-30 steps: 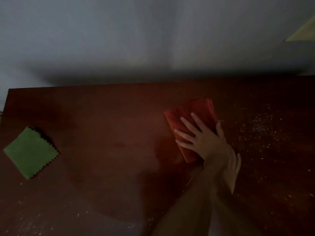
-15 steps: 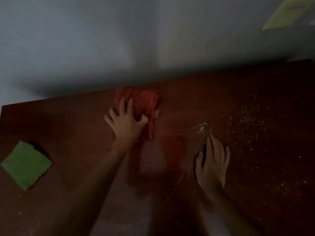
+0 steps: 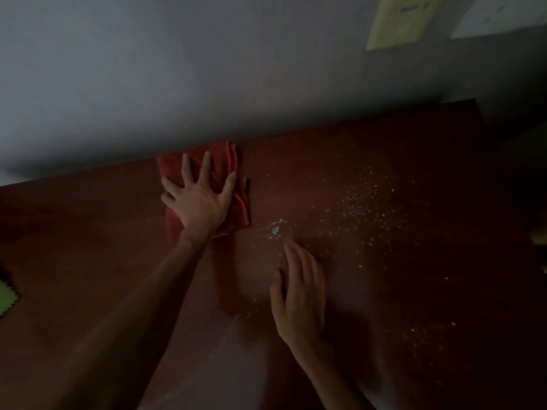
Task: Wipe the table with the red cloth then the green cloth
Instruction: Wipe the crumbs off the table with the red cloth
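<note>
A folded red cloth (image 3: 233, 173) lies on the dark wooden table (image 3: 384, 261) near its far edge by the wall. My left hand (image 3: 201, 199) presses flat on the cloth with fingers spread. My right hand (image 3: 299, 294) rests flat on the bare table to the right and nearer to me, fingers straight, holding nothing. Only a corner of the green cloth (image 3: 6, 297) with a zigzag edge shows at the far left border.
Pale crumbs (image 3: 358, 208) are scattered over the right half of the table, with a small bluish speck (image 3: 276, 230) just past my right fingertips. A grey wall (image 3: 207, 69) stands behind the table. Yellow and white papers (image 3: 399, 22) hang on it at the upper right.
My left hand has pushed the red cloth from the table's middle left and back toward the wall. My right hand came out from under the left arm and lies flat. The view shifted right.
</note>
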Demonstrator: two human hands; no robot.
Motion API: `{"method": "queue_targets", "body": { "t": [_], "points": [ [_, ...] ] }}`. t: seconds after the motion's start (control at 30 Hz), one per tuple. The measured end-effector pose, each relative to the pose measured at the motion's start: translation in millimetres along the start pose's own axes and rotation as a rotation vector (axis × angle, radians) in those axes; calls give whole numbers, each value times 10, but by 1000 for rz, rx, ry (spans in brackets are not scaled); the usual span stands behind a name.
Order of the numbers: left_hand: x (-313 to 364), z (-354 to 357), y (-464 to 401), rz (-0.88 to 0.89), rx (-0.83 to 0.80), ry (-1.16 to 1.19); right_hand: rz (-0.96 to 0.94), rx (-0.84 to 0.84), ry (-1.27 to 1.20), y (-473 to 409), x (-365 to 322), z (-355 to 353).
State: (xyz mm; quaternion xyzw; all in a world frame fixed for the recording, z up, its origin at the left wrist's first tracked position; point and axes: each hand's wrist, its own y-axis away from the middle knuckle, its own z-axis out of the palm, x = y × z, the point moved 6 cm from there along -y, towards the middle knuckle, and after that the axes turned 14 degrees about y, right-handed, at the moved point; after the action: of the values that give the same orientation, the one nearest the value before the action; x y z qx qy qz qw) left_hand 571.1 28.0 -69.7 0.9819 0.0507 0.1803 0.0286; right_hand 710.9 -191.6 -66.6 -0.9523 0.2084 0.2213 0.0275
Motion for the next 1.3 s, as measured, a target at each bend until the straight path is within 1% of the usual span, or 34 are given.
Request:
{"method": "queue_targets", "body": {
  "t": [0.03,0.1,0.2,0.3,0.33,0.4,0.5,0.6,0.77,0.83,0.9,0.97,1.03,1.1,1.2,1.27,1.3],
  "points": [
    [240,99,101,25,-19,-2,-25,-1,-38,-58,116,-106],
    [773,282,324,111,-55,1,-9,56,-53,-244,496,-389],
    [1547,583,727,237,-139,11,97,162,126,-584,1303,-805],
    [2115,826,1071,415,-246,-7,199,166,299,-816,2009,-1080],
    [2197,869,1065,453,-274,-10,212,151,321,-874,2178,-1148],
    [2211,874,931,475,-297,-13,212,128,333,-960,2428,-1245],
    [2014,753,616,490,-255,-2,203,117,332,-1000,2702,-1330],
    [1529,554,233,422,-241,6,188,112,337,-989,2841,-1327],
    [193,-22,-163,160,-137,16,179,136,331,-972,2829,-1287],
    [-308,-252,-113,59,-102,36,185,141,338,-981,2844,-1297],
    [-680,-392,76,33,-74,32,192,132,358,-990,2833,-1299],
    [-870,-426,353,-1,-50,16,196,126,385,-996,2818,-1298],
    [-857,-380,652,-80,-22,11,194,116,399,-995,2809,-1286],
    [-671,-291,930,-143,3,17,188,105,403,-992,2797,-1268],
    [-178,-33,1287,-233,32,47,193,105,407,-993,2789,-1264],
    [290,165,1483,-254,50,74,203,106,422,-972,2791,-1260],
    [538,285,1565,-249,32,89,201,98,429,-963,2788,-1263]
  ]
}}
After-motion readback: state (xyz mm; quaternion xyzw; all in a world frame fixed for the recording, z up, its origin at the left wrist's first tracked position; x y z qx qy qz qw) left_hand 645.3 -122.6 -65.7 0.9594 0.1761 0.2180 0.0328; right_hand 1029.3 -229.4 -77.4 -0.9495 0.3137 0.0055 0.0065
